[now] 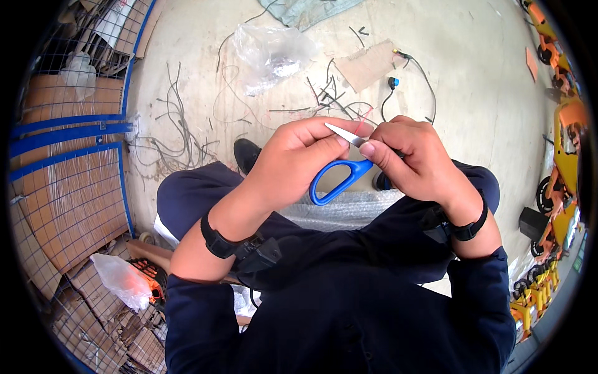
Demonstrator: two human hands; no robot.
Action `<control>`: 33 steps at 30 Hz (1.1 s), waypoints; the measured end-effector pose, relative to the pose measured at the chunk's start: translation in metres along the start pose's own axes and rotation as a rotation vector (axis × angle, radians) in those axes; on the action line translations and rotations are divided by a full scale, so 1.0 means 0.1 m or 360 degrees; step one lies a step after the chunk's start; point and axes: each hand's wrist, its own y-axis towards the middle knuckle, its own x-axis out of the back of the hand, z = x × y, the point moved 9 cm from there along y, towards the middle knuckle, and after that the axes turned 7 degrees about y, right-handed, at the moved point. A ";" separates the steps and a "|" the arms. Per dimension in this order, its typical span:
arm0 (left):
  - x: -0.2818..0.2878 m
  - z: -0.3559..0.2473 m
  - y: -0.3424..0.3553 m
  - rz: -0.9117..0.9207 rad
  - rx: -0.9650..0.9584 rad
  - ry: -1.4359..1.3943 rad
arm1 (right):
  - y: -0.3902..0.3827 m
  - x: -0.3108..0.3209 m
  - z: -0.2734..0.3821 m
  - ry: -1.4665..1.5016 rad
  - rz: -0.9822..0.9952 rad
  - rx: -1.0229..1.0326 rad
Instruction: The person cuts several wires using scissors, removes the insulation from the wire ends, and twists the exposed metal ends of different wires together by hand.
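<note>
Both my hands meet in front of me, above my lap. My right hand [411, 153] is closed on a pair of blue-handled scissors [339, 181], its thumb pressed near the base of the blade. The blade points up and left, its tip lying against the fingers of my left hand [299, 149]. My left thumb and fingers are pinched together beside the blade; what lies between them is too small and hidden to make out. A thin red wire [360, 118] shows just beyond the fingers, partly hidden by them.
Cut dark cable pieces [324, 96], a clear plastic bag [274, 53] and a cardboard piece [367, 65] lie on the floor ahead. A black cable with a blue connector [393, 82] is at right. Grey wires [177, 124] lie near the blue mesh cage [68, 128].
</note>
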 end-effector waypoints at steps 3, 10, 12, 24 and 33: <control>-0.04 -0.03 0.00 -0.0016 -0.0007 -0.0016 | -0.01 0.02 0.03 -0.0039 -0.0027 0.0057; -0.07 0.00 -0.01 0.0089 0.0038 -0.0470 | 0.00 0.06 0.08 -0.0156 -0.0048 0.0136; -0.09 0.01 -0.03 0.0162 -0.0011 -0.0568 | -0.01 0.07 0.11 -0.0178 -0.0069 0.0168; -0.12 0.01 -0.07 -0.0048 0.0031 -0.0391 | -0.01 0.11 0.17 -0.0219 -0.0086 0.0247; -0.13 -0.04 -0.10 0.0066 0.0024 -0.0264 | -0.02 0.10 0.23 -0.0083 -0.0109 0.0296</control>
